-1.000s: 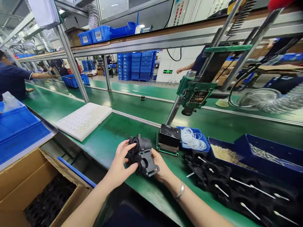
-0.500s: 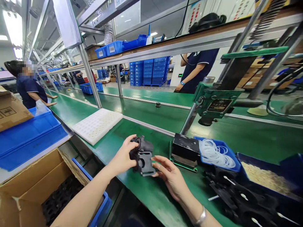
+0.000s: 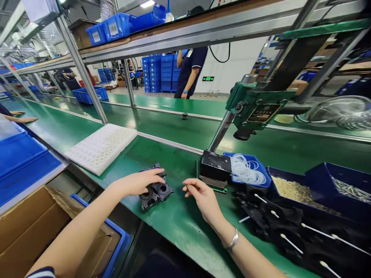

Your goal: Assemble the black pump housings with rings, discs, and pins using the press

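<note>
A cluster of black moulded plastic parts (image 3: 162, 188) with round holes lies on the green bench in front of me. My left hand (image 3: 142, 181) reaches over it with fingers stretched out across the top. The thumb is near a round opening, and part of the cluster is hidden under the hand. To the right, apart from those parts, my right hand (image 3: 203, 197) hovers above the bench. Its fingers are bent and the tips drawn together, with nothing visible between them.
A white foam tray (image 3: 101, 148) lies at left. The green press (image 3: 255, 110) rises at right, behind a black block (image 3: 216, 164), a blue bin of white rings (image 3: 247, 170) and black parts with cotton swabs (image 3: 278, 220). A cardboard box (image 3: 29, 216) stands lower left.
The black parts now lie on the bench, where before both hands held them up. My left hand has loosened its grip; my right hand has drawn away from them. The view has turned right.
</note>
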Demonstrator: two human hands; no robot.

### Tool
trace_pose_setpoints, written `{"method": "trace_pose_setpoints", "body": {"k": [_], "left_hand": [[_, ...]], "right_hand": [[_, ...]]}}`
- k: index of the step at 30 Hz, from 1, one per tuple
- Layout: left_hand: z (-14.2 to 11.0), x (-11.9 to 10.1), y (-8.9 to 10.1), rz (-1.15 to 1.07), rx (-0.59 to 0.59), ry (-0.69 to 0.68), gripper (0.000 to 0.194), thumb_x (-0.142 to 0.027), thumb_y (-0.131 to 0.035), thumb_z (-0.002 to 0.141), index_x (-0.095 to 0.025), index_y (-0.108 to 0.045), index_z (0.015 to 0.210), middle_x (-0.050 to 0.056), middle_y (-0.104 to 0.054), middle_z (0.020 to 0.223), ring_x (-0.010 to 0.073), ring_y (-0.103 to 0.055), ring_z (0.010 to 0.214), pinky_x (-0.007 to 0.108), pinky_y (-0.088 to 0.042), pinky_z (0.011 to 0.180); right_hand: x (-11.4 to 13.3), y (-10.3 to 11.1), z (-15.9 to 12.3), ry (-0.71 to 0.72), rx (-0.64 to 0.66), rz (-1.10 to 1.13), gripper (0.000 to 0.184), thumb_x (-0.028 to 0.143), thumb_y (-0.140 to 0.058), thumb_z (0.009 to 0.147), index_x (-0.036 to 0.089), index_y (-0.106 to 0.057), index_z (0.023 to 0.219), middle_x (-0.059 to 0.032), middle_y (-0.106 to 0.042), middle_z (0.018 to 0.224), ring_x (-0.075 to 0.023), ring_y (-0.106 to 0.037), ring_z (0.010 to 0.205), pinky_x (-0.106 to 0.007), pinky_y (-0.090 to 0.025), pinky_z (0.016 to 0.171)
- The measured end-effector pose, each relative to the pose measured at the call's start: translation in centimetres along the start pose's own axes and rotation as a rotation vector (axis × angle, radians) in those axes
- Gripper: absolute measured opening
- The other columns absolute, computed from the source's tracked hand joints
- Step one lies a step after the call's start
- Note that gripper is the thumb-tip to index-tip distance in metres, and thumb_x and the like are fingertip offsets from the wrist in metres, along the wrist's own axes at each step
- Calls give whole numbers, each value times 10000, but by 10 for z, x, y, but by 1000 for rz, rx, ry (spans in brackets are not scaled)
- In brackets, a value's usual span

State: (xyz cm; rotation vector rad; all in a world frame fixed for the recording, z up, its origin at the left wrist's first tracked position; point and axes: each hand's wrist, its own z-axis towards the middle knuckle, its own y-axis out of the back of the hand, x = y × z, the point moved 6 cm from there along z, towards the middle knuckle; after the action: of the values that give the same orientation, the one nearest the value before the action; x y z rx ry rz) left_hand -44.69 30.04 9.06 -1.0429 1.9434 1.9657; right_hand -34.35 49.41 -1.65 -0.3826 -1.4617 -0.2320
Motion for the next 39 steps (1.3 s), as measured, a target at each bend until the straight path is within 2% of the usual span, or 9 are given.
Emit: {"method": "trace_pose_setpoints", "body": {"k": [3, 5, 9, 12, 18, 22, 25, 31, 39], "left_hand": [[-17, 9, 13, 68, -234, 184, 630, 1, -654, 676, -278, -625, 1240, 116, -455, 1533, 339, -421, 1436, 491, -373, 1151], [-28, 17, 12, 112, -334, 360, 479, -124, -715, 708, -212, -618, 1169, 178, -466, 1467, 397, -506, 1347, 524, -415, 1099], [-34, 26, -4, 141, -293, 564, 371, -230, -697, 758, -149, -583, 1102, 258, -385, 1492, 445, -574, 1261, 536, -460, 1031], [-26, 29, -10, 171, -211, 595, 354, -190, -727, 705, -146, -590, 1028, 266, -275, 1582, 442, -495, 1358, 494, -454, 1063], [-7, 38, 0, 306, -38, 655, 383, -157, -745, 685, -117, -620, 1045, 263, -220, 1626, 399, -380, 1457, 419, -384, 1152], [-4, 51, 12, 417, 38, 699, 557, -110, -719, 720, -157, -580, 1257, 267, -166, 1642, 391, -651, 1198, 451, -503, 1012], [-3, 60, 14, 490, 79, 744, 619, -19, -662, 731, -163, -539, 1320, 310, -217, 1607, 344, -741, 1010, 420, -554, 886], [5, 62, 6, 545, 119, 728, 554, -83, -696, 767, -115, -523, 1292, 337, -279, 1561, 312, -724, 1061, 343, -538, 897], [-9, 84, 24, 604, 103, 742, 528, 21, -573, 787, -153, -536, 1284, 260, -445, 1436, 302, -714, 1063, 367, -522, 905]], "right_hand": [[39, -16, 10, 218, 143, -289, 240, 312, -566, 907, 191, -657, 1093, -101, -642, 1109, -214, -641, 987, -376, -562, 828], [59, -37, 15, 324, 319, -490, 366, 214, -565, 875, 211, -604, 1239, -125, -529, 1356, -247, -543, 1245, -434, -509, 1001], [69, -78, 26, 290, 673, -860, 649, 119, -613, 783, 152, -501, 1421, -195, -283, 1581, -348, -288, 1481, -539, -313, 1187], [65, -96, 34, 207, 817, -992, 724, 120, -615, 779, 102, -443, 1482, -232, -209, 1617, -383, -304, 1479, -511, -347, 1177], [65, -101, 43, 202, 820, -1073, 769, 120, -622, 770, 103, -406, 1508, -227, -220, 1623, -381, -512, 1345, -471, -449, 1102], [64, -95, 43, 208, 748, -1098, 692, 142, -626, 789, 94, -452, 1457, -224, -259, 1605, -332, -656, 1169, -434, -523, 1008], [62, -95, 42, 225, 710, -1120, 563, 140, -616, 779, 90, -548, 1336, -214, -286, 1593, -317, -685, 1111, -406, -556, 932], [60, -98, 43, 215, 676, -1130, 461, 170, -595, 787, 98, -584, 1242, -198, -291, 1597, -206, -733, 815, -347, -573, 741], [67, -95, 47, 268, 787, -1223, 509, 22, -560, 780, 134, -608, 1274, -139, -321, 1611, -204, -722, 886, -311, -554, 712]]}}
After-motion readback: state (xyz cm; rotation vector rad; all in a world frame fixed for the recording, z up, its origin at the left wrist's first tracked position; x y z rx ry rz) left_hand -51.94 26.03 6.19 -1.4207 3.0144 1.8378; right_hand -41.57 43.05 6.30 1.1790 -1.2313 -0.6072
